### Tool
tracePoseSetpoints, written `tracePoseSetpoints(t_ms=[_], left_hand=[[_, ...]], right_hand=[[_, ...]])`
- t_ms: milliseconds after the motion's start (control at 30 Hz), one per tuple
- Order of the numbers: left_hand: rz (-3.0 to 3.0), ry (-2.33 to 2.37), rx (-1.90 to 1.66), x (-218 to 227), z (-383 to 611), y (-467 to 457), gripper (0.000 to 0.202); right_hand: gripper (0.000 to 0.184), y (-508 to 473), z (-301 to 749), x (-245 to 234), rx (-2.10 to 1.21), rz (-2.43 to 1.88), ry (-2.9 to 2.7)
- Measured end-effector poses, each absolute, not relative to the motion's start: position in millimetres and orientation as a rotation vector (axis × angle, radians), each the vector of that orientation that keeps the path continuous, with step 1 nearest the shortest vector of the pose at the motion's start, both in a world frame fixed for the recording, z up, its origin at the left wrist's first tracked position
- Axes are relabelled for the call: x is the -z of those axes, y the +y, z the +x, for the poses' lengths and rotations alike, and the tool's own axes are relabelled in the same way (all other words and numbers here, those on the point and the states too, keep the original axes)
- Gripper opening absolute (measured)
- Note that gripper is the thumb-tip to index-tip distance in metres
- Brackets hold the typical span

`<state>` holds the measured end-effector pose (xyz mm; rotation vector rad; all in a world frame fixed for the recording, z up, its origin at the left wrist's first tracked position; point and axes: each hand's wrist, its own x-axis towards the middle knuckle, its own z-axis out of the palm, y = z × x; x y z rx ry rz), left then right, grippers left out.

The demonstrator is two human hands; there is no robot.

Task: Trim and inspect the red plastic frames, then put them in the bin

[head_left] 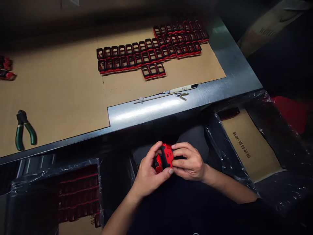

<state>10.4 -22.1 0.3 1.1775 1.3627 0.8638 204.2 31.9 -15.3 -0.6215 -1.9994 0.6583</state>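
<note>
Both my hands meet over my lap, below the table's front edge, around a small red and black plastic part (164, 157). My left hand (148, 173) grips it from the left, thumb and fingers curled around it. My right hand (189, 161) pinches its right side with bent fingers. Several rows of matching red and black frame parts (151, 52) lie lined up on the cardboard (61, 88) at the far side of the table.
Green-handled pliers (23, 130) lie at the table's left. A craft knife (182, 88) and a thin rod (151, 97) rest on the bare metal table (151, 112). A plastic-lined box of red parts (78, 192) stands lower left; a plastic-lined box (249, 143) with cardboard stands at right.
</note>
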Motion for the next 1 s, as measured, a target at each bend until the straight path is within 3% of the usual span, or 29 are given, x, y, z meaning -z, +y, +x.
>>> tracePoseSetpoints(t_ms=[300, 433, 800, 933, 1000], left_hand=[[1.430, 1.346, -0.945, 2.1, 16.3, -21.1, 0.071], [1.539, 1.356, -1.000, 3.9, 15.9, -23.2, 0.071], [1.830, 1.360, -1.072, 10.7, 15.7, -24.2, 0.076], [1.951, 1.345, -1.056, 8.7, 19.4, -20.0, 0.076], [2.004, 1.346, -1.037, 7.8, 20.0, -19.1, 0.074]], right_hand=[[0.011, 29.6, 204.0, 21.4, -0.608, -0.630, -2.009], [0.006, 31.8, 203.7, 19.4, -0.644, -0.672, -1.989], [0.013, 34.7, 218.2, 12.2, -1.411, -0.825, -1.598], [0.031, 34.7, 212.9, 10.2, -1.480, -0.793, -1.576], [0.030, 34.9, 209.6, 10.7, -1.481, -0.770, -1.575]])
